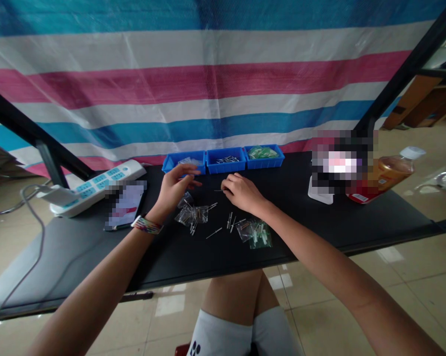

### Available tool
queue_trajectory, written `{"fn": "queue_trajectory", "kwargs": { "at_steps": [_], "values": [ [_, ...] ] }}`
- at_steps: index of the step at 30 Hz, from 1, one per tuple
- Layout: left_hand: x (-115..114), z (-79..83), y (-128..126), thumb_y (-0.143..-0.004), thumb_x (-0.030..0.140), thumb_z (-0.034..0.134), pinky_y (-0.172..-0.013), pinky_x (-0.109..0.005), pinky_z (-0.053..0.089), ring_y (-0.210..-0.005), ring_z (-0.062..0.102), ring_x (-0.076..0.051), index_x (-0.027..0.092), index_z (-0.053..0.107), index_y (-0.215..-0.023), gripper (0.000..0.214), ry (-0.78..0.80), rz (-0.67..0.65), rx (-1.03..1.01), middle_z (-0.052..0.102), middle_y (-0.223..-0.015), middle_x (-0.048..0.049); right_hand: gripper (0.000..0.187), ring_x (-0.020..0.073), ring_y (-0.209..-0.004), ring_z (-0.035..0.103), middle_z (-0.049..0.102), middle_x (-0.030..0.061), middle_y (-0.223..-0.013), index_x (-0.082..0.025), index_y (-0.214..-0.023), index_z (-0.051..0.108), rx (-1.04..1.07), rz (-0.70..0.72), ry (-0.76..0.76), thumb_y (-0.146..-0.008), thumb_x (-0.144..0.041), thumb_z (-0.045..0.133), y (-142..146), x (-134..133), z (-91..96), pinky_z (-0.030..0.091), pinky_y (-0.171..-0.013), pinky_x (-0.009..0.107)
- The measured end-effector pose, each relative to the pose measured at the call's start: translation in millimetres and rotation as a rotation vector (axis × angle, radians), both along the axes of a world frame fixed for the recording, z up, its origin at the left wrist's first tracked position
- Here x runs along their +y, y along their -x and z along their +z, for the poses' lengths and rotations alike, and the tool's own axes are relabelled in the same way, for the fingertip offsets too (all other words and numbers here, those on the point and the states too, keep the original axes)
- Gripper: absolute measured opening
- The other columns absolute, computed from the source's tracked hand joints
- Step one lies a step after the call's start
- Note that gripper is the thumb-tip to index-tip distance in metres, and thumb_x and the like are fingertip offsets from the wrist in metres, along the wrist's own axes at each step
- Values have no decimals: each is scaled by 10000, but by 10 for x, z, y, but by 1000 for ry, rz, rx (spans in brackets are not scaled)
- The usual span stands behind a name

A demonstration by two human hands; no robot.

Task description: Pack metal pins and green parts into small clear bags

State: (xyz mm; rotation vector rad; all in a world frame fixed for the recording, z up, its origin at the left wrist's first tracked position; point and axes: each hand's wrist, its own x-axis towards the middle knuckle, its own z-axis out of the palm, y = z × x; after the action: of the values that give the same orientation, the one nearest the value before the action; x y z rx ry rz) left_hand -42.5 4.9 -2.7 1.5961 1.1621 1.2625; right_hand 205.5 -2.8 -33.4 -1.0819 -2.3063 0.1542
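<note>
My left hand (175,187) is at the front of the left blue bin (167,163), fingers apart, with nothing visible in it. To its right, my right hand (242,192) is closed in a pinch. A thin metal pin, apparently the stem of a pop rivet (217,191), sticks out leftward from its fingertips. Small clear bags (189,216) with rivets lie below my left hand. Loose pop rivets (213,233) are scattered between these and another clear bag (244,230). Beside that bag lies a green-tinted bag (260,236) holding pale pieces.
The middle blue bin (226,169) holds metal pieces, the right blue bin (265,163) green bags. A power strip (97,188) and a phone (128,205) lie left. At the right are a white object (320,192) and a drink bottle (389,173). A striped sheet (215,84) hangs behind.
</note>
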Motion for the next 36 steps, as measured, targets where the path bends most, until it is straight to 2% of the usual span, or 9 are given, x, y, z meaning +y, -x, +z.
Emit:
{"fn": "queue_trajectory", "kwargs": {
  "at_steps": [3, 6, 9, 11, 17, 23, 29, 36],
  "values": [
    [-15, 6, -28, -864, 430, 723, -695, -297, 562, -785, 764, -223, 169, 755, -1020, 306, -42, -54, 132, 802, -911, -81, 185, 184, -868, 630, 665, 38, -933, -196, -937, 702, 250, -4, 129, -926, -13, 673, 35, 32, -20, 494, -753, 298],
    [-28, 21, -47, -914, 502, 693, -780, -322, 567, -873, 751, -248, 186, 784, -917, 329, -84, -131, 315, 810, -896, -84, 172, 160, -804, 665, 685, 17, -920, -196, -973, 687, 525, 79, 234, -885, -50, 709, 81, 59, -19, 524, -739, 287],
    [-53, 42, -61, -934, 524, 685, -836, -346, 576, -912, 753, -259, 193, 791, -905, 349, -87, -241, 363, 818, -937, -87, 133, 175, -804, 687, 711, 13, -879, -208, -967, 679, 646, 120, 292, -868, -133, 728, 106, 61, -3, 546, -740, 304],
    [-72, 52, -71, -929, 516, 706, -847, -352, 583, -911, 752, -254, 191, 784, -912, 334, -95, -276, 344, 814, -954, -90, 113, 179, -801, 689, 719, 13, -868, -211, -961, 676, 670, 123, 320, -863, -171, 717, 108, 51, 9, 552, -743, 313],
    [-113, 76, -98, -897, 464, 785, -773, -321, 572, -823, 722, -213, 199, 780, -1029, 296, -120, -253, 311, 788, -908, -65, 161, 187, -836, 702, 733, 15, -888, -213, -971, 668, 649, 163, 315, -823, -160, 701, 89, 17, 55, 552, -787, 331],
    [-118, 87, -99, -916, 459, 750, -777, -312, 538, -840, 712, -216, 192, 767, -912, 267, -178, -229, 336, 781, -894, -61, 136, 189, -826, 699, 728, 18, -889, -215, -974, 665, 707, 190, 337, -845, -203, 709, 94, -6, 69, 551, -792, 341],
    [-129, 78, -104, -982, 565, 670, -696, -290, 476, -729, 641, -186, 185, 699, -748, 448, -161, -172, 373, 720, -747, -41, 140, 185, -814, 677, 701, 12, -867, -220, -912, 646, 822, 188, 386, -850, -281, 755, 133, -23, 75, 564, -790, 341],
    [-107, 39, -99, -1014, 588, 631, -646, -272, 450, -652, 600, -157, 175, 701, -730, 505, -154, -205, 353, 691, -693, -33, 136, 182, -798, 667, 692, 12, -831, -214, -860, 652, 861, 144, 393, -851, -310, 748, 138, -29, 94, 544, -772, 331]
  ]
}}
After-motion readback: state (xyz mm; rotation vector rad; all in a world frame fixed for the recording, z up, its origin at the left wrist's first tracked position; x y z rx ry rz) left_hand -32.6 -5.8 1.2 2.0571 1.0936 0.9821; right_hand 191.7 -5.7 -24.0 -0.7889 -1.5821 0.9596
